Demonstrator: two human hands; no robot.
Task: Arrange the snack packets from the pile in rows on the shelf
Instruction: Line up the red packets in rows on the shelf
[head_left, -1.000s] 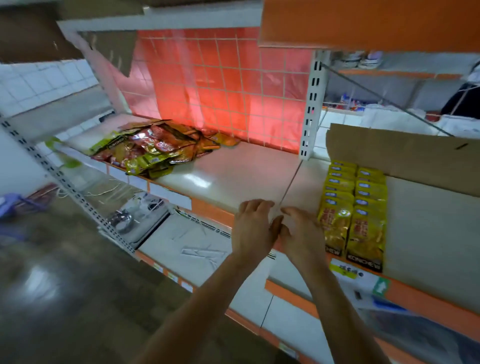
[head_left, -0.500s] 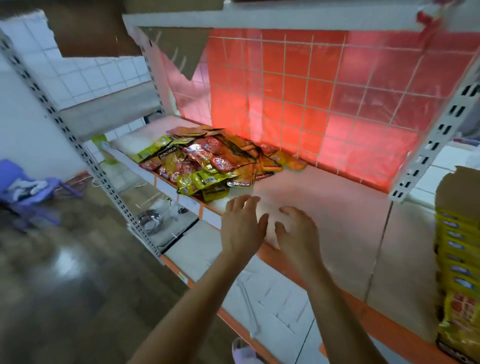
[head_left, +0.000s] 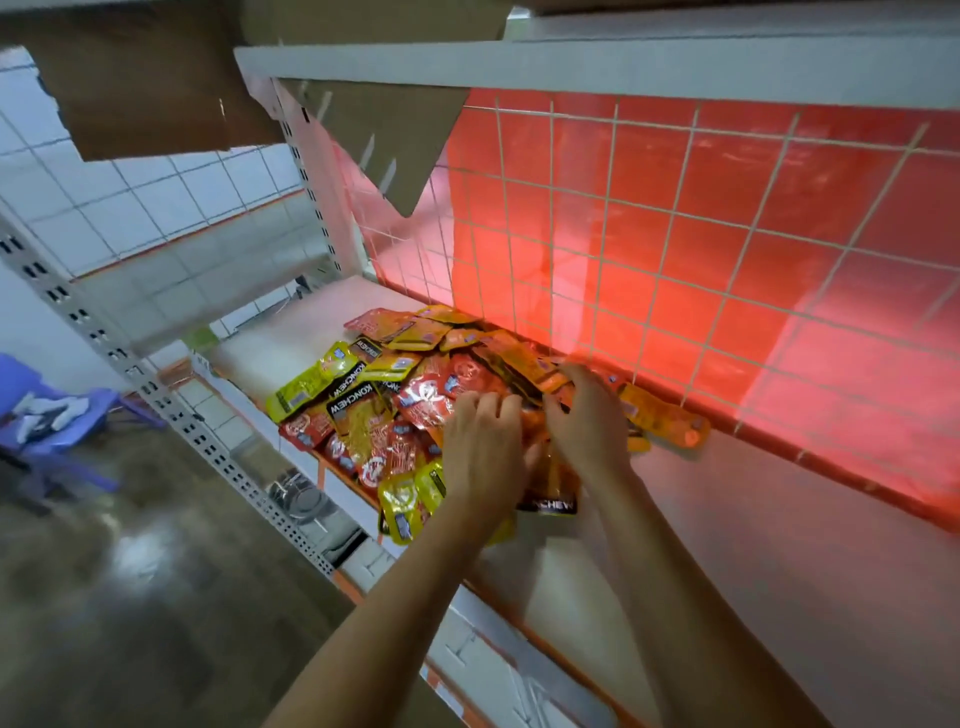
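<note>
**Snack packets heaped on the shelf, both hands on the heap**

Snack packets (head_left: 395, 410) lie in a loose pile of red, yellow and orange, overlapping at all angles. The pale shelf (head_left: 727, 545) with its orange front edge carries the pile and runs on bare to the right of it. Directly behind the pile stands a white wire grid (head_left: 675, 249) backed with red sheet, and the rearmost orange packets touch its foot. Above the pile hangs an upper shelf (head_left: 571, 67), with brown cardboard (head_left: 140, 93) further up and to the left. A slotted white upright (head_left: 156, 395) crosses left of the pile, with the glossy brown floor (head_left: 130, 597) below it. Far left of the pile sits a purple chair (head_left: 67, 415). A metal bowl (head_left: 298, 496) rests on a lower level, below the pile's left corner.

The left hand (head_left: 483, 452) lies on the pile's near right part, fingers bent down onto red packets. The right hand (head_left: 587, 421) is just beside it, fingers curled into orange packets nearer the grid. Whether either hand actually grips a packet, I cannot tell. A black-banded packet (head_left: 548, 503) shows between the wrists.
</note>
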